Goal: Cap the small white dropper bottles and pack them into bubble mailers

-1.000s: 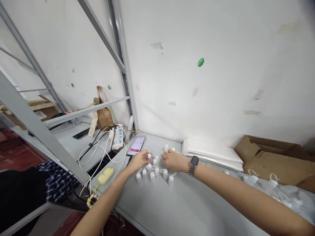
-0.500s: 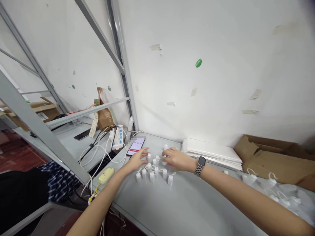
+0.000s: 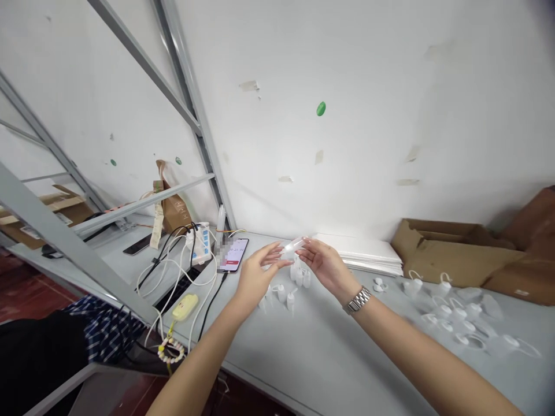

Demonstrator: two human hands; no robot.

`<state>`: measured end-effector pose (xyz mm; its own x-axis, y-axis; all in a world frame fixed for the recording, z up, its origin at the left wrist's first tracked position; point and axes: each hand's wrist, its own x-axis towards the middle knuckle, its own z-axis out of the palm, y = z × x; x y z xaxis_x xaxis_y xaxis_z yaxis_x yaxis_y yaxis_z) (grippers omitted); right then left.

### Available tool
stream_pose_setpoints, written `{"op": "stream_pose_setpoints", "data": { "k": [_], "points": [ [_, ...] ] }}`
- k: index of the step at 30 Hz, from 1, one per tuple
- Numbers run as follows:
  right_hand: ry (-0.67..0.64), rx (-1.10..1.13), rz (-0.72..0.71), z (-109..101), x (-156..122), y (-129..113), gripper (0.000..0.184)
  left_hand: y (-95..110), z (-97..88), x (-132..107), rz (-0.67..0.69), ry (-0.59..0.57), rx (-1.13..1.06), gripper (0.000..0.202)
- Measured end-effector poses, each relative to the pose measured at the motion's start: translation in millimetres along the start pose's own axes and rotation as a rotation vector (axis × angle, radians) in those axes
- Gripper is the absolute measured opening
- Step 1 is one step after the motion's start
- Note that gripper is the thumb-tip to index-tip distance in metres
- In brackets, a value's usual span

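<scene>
Small transl. white plastic squeeze bottle [image 3: 292, 247] — held up off the table between both hands, tipped nearly flat. Looks very light, thin-walled and soft; smooth surface, so prob. slippery. Best taken at shoulder or base w/ fingertips, light pressure, as the wall will likely give if squeezed hard.

R hand [image 3: 325, 267]: palm turned up, fingers curled, thumb + fingertips pinching the bottle's R end. L hand [image 3: 260, 276]: fingers spread, tips at the L end — can't tell if they touch it or bear any load. Both forearms reach fwd from lower edge of view, wrists bent inward; metal-link watch [image 3: 358, 300] on R wrist.

Below hands: cluster of similar bottles [image 3: 299, 276] upright on grey table [image 3: 312, 352]. Further R: looped-cap bottles [image 3: 455, 315] lying loose, near cardboard box [image 3: 451, 254]. Behind: stack of white sheets [image 3: 359, 253]. L side: phone [image 3: 233, 255], power strip [image 3: 200, 245], white cables [image 3: 137, 283].
</scene>
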<state>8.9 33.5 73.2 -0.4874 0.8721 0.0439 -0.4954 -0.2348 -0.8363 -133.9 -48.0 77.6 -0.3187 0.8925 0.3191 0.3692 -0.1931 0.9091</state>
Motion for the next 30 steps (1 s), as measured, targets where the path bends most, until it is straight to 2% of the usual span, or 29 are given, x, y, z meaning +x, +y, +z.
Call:
{"op": "stream_pose_setpoints", "data": {
  "k": [3,6,8,10,12,14,15,17,20,22,24,26,30],
  "points": [
    [0.005,-0.013,-0.002,-6.0,-13.1,-0.7,0.014,7.3,18.0,2.9,-0.019,-0.014,-0.010,0.024],
    [-0.027,-0.206,-0.041,-16.8,-25.1,-3.5,0.019,12.2,17.4,5.5,-0.047,-0.073,0.077,0.021],
    [-0.058,-0.478,-0.156,-24.4,-33.1,-4.9,0.029,16.1,11.4,5.5,-0.029,-0.157,0.213,0.019],
    [-0.098,-0.840,-0.356,-30.7,-42.3,-3.8,0.040,19.6,5.7,2.5,-0.012,-0.264,0.351,0.018],
    [-0.184,-1.194,-0.543,-34.9,-53.0,1.0,0.036,21.4,3.6,-5.0,0.001,-0.344,0.445,0.019],
    [-0.294,-1.443,-0.621,-38.0,-64.6,9.4,0.024,20.4,6.0,-17.4,0.032,-0.383,0.508,0.021],
    [-0.332,-1.511,-0.629,-39.9,-70.1,14.6,0.021,18.7,8.5,-25.2,0.048,-0.391,0.531,0.020],
    [-0.325,-1.553,-0.605,-46.2,-79.1,25.5,0.020,13.2,13.9,-42.6,0.061,-0.373,0.553,0.019],
    [-0.167,-1.507,-0.473,-63.4,-84.6,40.5,0.017,2.2,15.5,-67.4,0.059,-0.241,0.531,0.030],
    [-0.062,-1.493,-0.352,-76.5,-82.8,48.2,0.010,-4.9,9.7,-79.3,0.053,-0.132,0.498,0.034],
    [-0.036,-1.511,-0.260,-85.9,-78.2,54.3,0.007,-10.6,0.6,-86.1,0.060,-0.038,0.494,0.034],
    [-0.059,-1.534,-0.233,-88.6,-71.6,59.4,0.010,-14.6,-8.0,-88.8,0.081,0.014,0.491,0.033],
    [-0.075,-1.549,-0.277,-79.5,-55.4,68.7,0.012,-18.2,-15.3,-89.7,0.086,0.005,0.476,0.034]
  ]
}}
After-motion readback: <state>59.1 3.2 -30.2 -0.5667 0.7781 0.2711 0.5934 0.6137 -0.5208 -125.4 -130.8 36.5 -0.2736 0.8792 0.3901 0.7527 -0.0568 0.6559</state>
